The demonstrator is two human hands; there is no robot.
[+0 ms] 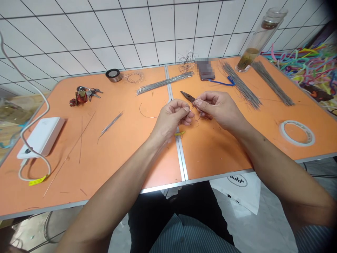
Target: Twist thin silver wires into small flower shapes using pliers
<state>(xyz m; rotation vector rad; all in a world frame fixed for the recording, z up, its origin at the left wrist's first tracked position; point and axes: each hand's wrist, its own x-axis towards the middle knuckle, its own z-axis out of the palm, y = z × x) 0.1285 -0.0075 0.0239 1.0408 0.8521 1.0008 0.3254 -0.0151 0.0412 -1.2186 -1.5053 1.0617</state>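
Observation:
My left hand [173, 117] is closed in a pinch on a thin wire [190, 111], just left of my right hand. My right hand [219, 107] is closed around small dark pliers [187, 96], whose jaws point up and left past its fingertips. Part of the pliers' handles shows under the fingers, and the rest is hidden. Fine loose strands hang below, between the hands. Near the table's seam, beneath my left hand, lies a small yellow piece [179, 133]. A curved wire [147, 116] rests to the left of that hand.
Bundles of straight wires [164, 83] [240, 84] [273, 83] lie toward the back. A tall glass bottle [247, 59] stands by the wall. Around the orange table are a tape ring [297, 133], a white power bank [40, 137], keys [89, 93] and a dark roll [113, 75].

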